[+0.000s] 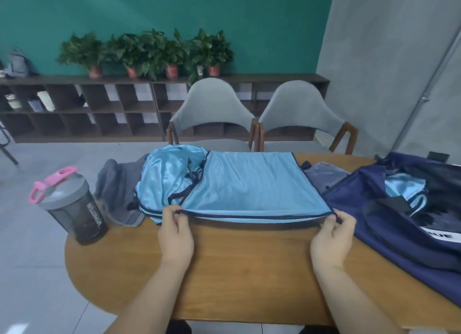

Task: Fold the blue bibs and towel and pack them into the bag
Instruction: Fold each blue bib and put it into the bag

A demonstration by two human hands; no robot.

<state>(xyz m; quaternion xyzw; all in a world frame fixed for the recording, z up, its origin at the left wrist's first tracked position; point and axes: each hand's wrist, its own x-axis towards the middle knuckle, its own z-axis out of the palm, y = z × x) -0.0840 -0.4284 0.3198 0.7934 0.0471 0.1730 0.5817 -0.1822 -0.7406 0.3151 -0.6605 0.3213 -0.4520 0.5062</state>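
Left hand (176,230), right hand (333,236) pinch near corners of flat blue bib (249,184).

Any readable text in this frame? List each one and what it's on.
"UE": end of a dark word on the white patch of the navy fabric bag; the letters before it are unclear.
White vertical print on the dark translucent shaker bottle with grey lid and pink cap: too blurred to read.
Nothing else is legible.
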